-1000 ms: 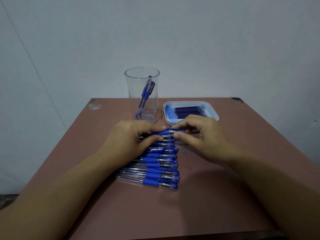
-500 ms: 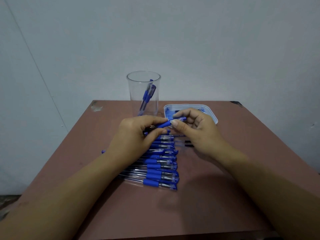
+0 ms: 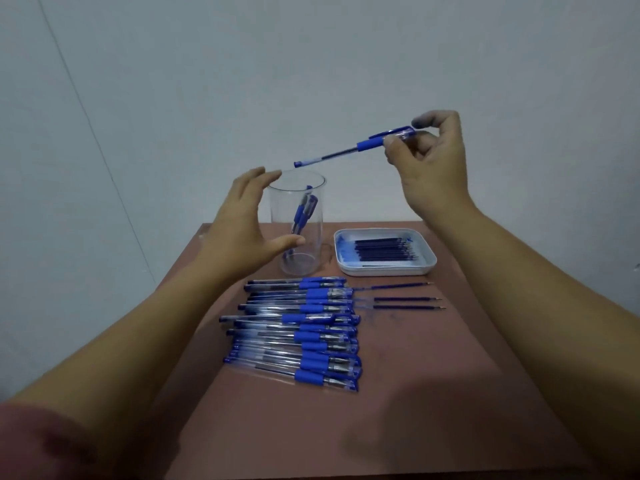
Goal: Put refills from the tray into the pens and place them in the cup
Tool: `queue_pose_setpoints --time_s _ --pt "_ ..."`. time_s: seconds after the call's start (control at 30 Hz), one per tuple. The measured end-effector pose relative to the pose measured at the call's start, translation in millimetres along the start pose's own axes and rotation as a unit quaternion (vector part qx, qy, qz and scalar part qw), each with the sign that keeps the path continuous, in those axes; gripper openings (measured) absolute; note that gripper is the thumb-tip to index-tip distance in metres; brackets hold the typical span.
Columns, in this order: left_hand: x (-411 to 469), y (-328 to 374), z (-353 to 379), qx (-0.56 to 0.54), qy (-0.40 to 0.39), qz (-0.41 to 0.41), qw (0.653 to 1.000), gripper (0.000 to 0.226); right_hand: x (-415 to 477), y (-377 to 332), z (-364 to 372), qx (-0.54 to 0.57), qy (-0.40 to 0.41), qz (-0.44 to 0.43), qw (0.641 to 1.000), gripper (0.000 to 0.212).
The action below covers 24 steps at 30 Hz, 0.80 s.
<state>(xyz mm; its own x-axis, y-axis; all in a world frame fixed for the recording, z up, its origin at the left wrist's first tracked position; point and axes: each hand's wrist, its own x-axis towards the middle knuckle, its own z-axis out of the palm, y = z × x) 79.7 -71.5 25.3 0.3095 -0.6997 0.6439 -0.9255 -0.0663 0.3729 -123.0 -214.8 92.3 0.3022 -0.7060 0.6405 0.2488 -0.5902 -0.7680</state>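
A row of pens (image 3: pixel 304 334) lies side by side down the middle of the tabletop (image 3: pixel 415 393). Three loose refills (image 3: pixel 407 299) lie just right of the row's far end. The clear cup (image 3: pixel 311 209) stands upright near the far edge, with two pens (image 3: pixel 301 213) leaning inside. The tray (image 3: pixel 381 271) sits just right of it, holding a layer of refills (image 3: pixel 384 245).

The left hand (image 3: pixel 246 230) is spread, thumb in front of the cup and fingers by its rim; whether it touches the cup cannot be told. The right hand (image 3: pixel 433 168) pinches a pen (image 3: pixel 356 147) by its cap end in the air, the pen's other end just above the cup's rim.
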Motion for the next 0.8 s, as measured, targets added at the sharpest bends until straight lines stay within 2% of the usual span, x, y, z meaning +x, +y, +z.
queue_pose_setpoints --time_s 0.1,0.27,0.4,0.5,0.6,0.7,0.8 --pt "1 -5 6 -0.024 -0.01 0.005 1.0 0.096 14 11 18 -0.049 -0.025 -0.021 0.998 0.03" --pt "0 -6 12 -0.094 -0.009 -0.015 0.995 0.095 23 25 48 -0.129 -0.113 -0.019 0.985 0.023" --pt "1 -9 15 -0.105 -0.016 -0.023 0.994 0.095 20 30 59 -0.203 -0.196 -0.033 0.959 0.006" --pt "1 -10 16 -0.105 -0.018 -0.023 0.994 0.096 16 39 59 -0.263 -0.243 -0.041 0.933 0.02" --pt "1 -9 16 -0.1 -0.021 -0.028 0.994 0.097 13 39 55 -0.266 -0.251 -0.027 0.93 0.027" --pt "0 -6 14 -0.084 -0.021 -0.041 0.995 0.1 9 34 49 -0.268 -0.236 -0.034 0.933 0.024" --pt "-10 4 11 -0.025 0.003 -0.064 0.998 0.104 -2 25 37 -0.253 -0.219 -0.032 0.942 0.025"
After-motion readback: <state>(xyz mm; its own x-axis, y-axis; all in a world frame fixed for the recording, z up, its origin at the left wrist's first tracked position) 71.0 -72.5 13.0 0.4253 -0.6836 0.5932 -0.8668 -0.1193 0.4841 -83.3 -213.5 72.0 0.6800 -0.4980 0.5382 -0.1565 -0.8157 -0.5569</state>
